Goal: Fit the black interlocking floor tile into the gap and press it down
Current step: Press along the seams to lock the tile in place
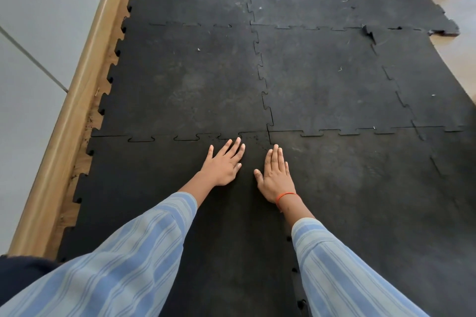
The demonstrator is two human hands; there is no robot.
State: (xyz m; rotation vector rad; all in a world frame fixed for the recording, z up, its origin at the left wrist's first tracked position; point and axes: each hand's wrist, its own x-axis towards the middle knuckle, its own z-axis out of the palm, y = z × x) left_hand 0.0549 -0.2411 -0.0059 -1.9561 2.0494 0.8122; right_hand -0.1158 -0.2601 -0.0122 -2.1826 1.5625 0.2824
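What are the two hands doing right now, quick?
Left hand: open, flat on the black tile, holding nothing.
Right hand: open, flat on the same tile near its corner, holding nothing.

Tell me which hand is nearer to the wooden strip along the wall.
Left. The left hand lies flat on the black floor tile, on the side toward the wooden strip. The right hand lies flat beside it, farther from the strip.

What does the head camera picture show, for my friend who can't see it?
Two hands, the left hand and the right hand, press flat on a black interlocking floor tile near its far seam with other tiles. A wooden skirting board runs along the left.
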